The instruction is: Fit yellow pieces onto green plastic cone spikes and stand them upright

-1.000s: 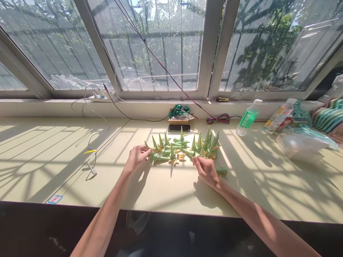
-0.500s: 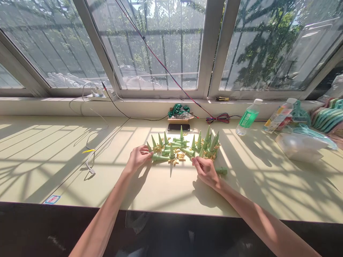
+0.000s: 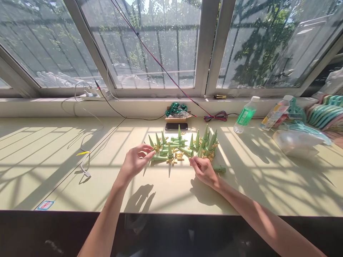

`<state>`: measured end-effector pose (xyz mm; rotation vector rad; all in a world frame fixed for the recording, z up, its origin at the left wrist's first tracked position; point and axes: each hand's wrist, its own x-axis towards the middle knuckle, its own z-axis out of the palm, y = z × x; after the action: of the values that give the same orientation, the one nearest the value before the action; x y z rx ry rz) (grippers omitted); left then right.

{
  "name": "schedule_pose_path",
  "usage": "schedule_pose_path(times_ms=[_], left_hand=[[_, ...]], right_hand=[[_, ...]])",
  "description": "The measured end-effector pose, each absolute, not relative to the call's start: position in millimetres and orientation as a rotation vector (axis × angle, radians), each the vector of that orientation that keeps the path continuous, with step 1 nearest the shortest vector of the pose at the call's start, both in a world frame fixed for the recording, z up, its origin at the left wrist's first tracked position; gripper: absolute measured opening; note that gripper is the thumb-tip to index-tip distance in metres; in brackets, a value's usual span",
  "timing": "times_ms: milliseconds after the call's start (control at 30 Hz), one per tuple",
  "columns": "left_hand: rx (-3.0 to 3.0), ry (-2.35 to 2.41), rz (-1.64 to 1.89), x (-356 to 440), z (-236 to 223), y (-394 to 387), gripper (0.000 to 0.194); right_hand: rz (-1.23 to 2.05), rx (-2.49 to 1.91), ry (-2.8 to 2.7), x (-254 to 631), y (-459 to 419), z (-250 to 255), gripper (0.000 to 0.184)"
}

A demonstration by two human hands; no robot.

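Note:
Several green cone-shaped plastic pieces [image 3: 205,135] stand in a cluster on the table, pointed ends up. Among them lie green tube-like pieces [image 3: 160,158] and small yellow pegs [image 3: 179,157]. My left hand [image 3: 137,159] is raised at the left edge of the cluster, fingers apart and nothing seen in them. My right hand [image 3: 203,169] is at the front of the cluster, thumb and fingertips pinched together; whatever is in the pinch is too small to make out. Just right of it lies a short green cylinder [image 3: 220,169], partly hidden by the hand.
A black phone [image 3: 176,126] lies behind the cluster, before a small cardboard box [image 3: 177,120] with green ribbon. To the right are a green-labelled bottle [image 3: 245,116], a second bottle [image 3: 277,112] and a clear plastic bag [image 3: 296,142]. A white cable [image 3: 85,167] crosses the left side.
My left hand has lifted off the leftmost upright cone, its fingers spreading apart. The right hand stays pinched near the same spot. The whole view has shifted slightly.

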<state>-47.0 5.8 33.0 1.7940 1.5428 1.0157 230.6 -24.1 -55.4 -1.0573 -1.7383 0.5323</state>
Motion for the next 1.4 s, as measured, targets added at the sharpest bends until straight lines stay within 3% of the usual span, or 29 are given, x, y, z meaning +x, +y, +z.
schedule_pose_path(times_ms=[167, 333, 633, 1400], left_hand=[[1.921, 1.569, 0.85, -11, 22, 29, 0.037], [2.122, 1.619, 0.71, 8, 3, 52, 0.023], [2.105, 1.626, 0.74, 17, -11, 53, 0.009], [2.375, 1.209, 1.072, 27, -25, 42, 0.026]], right_hand=[[0.537, -1.043, -1.742, 231, -23, -55, 0.046], [0.548, -1.06, -1.743, 231, -22, -56, 0.045], [0.614, -1.056, -1.765, 230, -24, -56, 0.044], [0.608, -1.082, -1.769, 230, -26, -55, 0.045]])
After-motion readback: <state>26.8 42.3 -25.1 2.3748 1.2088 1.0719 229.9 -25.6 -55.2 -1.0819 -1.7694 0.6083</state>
